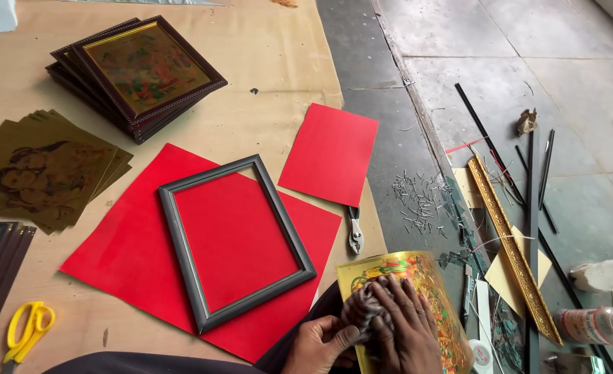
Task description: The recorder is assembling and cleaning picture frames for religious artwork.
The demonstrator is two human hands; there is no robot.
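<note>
- The counter (265,41), covered in brown paper, stretches up and to the left of your hands; grey floor lies to the right of them.
- A big red sheet (126,256) lies flat on the counter just left of and above your left hand (318,343), one corner reaching close to it.
- An empty dark picture frame (236,242) rests on that red sheet, up and left of your hands; it holds no picture, only the red shows through its opening.
- A stack of framed pictures (137,73) sits far up and left of your hands, and a fan of loose gold prints (43,170) lies well to their left.
- A smaller red sheet (330,152) lies well above your hands.
- A glossy gold picture print (431,291) is right under your hands, bowed upward at its far edge.
- Your right hand (407,332) is spread flat, pressing a striped cloth (368,305) onto the print.
- Your left hand is curled in beside it, touching the cloth's near edge; I cannot tell how firmly it grips.
- A gold moulding strip (514,256) and thin black rods lie on the floor to the right of your hands.
- A clear plastic bottle (597,325) lies on its side far right; its contents cannot be made out.
- Yellow scissors (26,332) lie far left of your hands.
- Pliers (355,232) lie just above your hands.
- Small metal pins (420,201) are scattered up and right.
</note>
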